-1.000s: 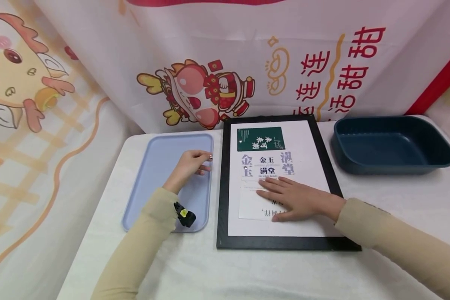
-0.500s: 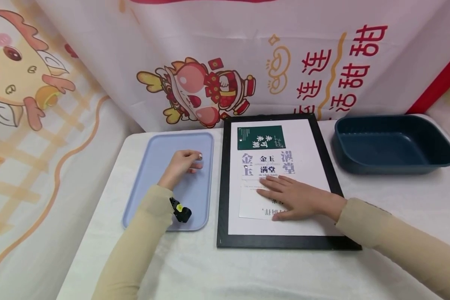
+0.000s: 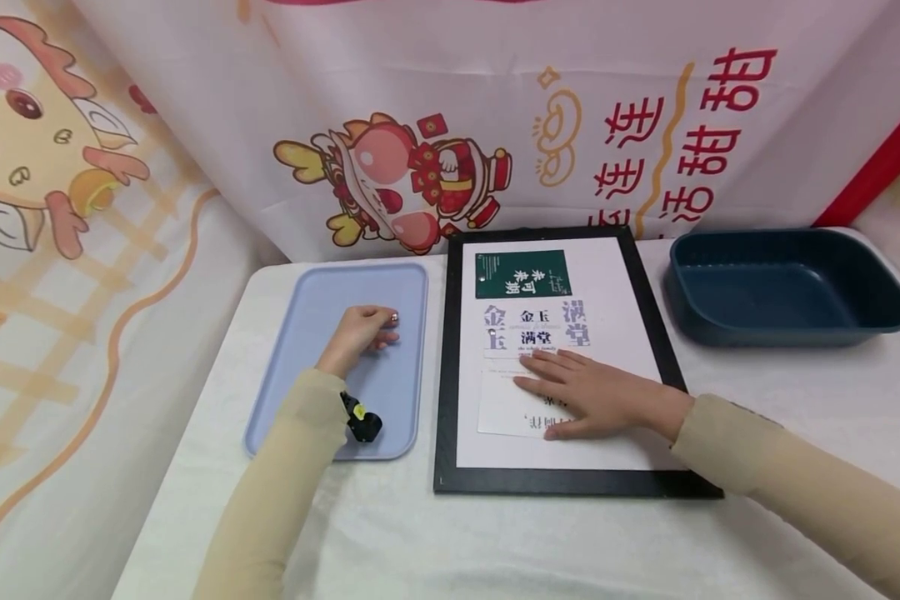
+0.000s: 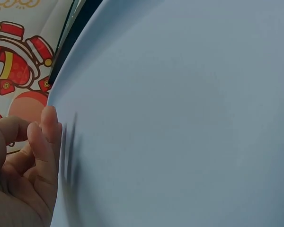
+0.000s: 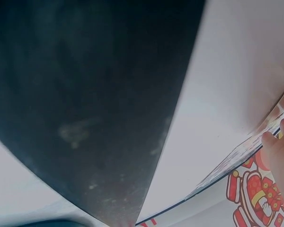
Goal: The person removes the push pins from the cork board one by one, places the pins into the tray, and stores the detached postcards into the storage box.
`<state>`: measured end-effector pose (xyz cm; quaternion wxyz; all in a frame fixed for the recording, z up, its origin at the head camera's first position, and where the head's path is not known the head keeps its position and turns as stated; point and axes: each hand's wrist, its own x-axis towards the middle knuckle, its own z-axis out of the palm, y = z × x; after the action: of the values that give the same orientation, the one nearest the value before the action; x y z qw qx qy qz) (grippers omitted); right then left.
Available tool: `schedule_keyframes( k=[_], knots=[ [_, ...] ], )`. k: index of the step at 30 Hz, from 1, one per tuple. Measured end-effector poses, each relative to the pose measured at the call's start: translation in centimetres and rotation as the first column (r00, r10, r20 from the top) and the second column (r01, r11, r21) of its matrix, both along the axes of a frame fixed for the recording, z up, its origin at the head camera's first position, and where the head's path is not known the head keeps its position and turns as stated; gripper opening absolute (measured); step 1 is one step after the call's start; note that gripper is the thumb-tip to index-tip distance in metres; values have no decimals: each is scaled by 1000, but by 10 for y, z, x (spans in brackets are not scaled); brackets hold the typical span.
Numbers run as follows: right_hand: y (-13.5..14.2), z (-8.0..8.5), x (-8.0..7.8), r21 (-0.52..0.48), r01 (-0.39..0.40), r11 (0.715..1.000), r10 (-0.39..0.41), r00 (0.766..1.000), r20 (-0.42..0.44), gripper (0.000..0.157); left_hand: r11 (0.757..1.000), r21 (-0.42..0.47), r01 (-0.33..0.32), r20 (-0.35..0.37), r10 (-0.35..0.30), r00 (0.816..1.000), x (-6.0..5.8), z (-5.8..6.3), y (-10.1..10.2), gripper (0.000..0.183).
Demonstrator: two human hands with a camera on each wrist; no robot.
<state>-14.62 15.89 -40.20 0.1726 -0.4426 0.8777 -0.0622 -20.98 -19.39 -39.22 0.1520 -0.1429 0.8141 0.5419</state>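
In the head view my left hand (image 3: 354,337) hovers over the light blue tray (image 3: 408,367), thumb and index finger pinching a small shiny silver piece (image 3: 394,317) too tiny to identify. The left wrist view hides that piece behind the thumb. My right hand (image 3: 596,398) lies flat, fingers spread, pressing a white printed card (image 3: 501,404) against the black-framed white board (image 3: 570,481). Above this card lie a card with purple lettering (image 3: 536,325) and a dark green card (image 3: 523,275). Small silvery dots (image 3: 492,332) show on the left side of these upper two cards.
A deep dark blue basin (image 3: 787,333) stands right of the board. The black wrist camera (image 3: 363,423) sits at the left sleeve, above the tray's near end. A printed cloth (image 3: 390,75) hangs behind the white-covered table (image 3: 540,550).
My left hand has drawn back leftward from the tray's right edge, taking the small silver piece with it. The right hand has stayed on the white card.
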Motion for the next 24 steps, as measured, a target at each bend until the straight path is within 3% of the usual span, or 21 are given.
schedule_keyframes(
  k=[6, 14, 24],
  knots=[
    [1, -1, 0, 2, 2, 1000, -2, 1000, 1, 78, 1000, -25, 6, -27, -7, 1000, -1, -4, -2, 34],
    [1, -4, 0, -2, -6, 1000, 6, 1000, -7, 78, 991, -136, 11, -64, -20, 998, -1, -8, -2, 29],
    [0, -4, -1, 1, -5, 1000, 5, 1000, -15, 78, 984, -173, 29, -75, -42, 996, -1, -8, -2, 26]
  ],
)
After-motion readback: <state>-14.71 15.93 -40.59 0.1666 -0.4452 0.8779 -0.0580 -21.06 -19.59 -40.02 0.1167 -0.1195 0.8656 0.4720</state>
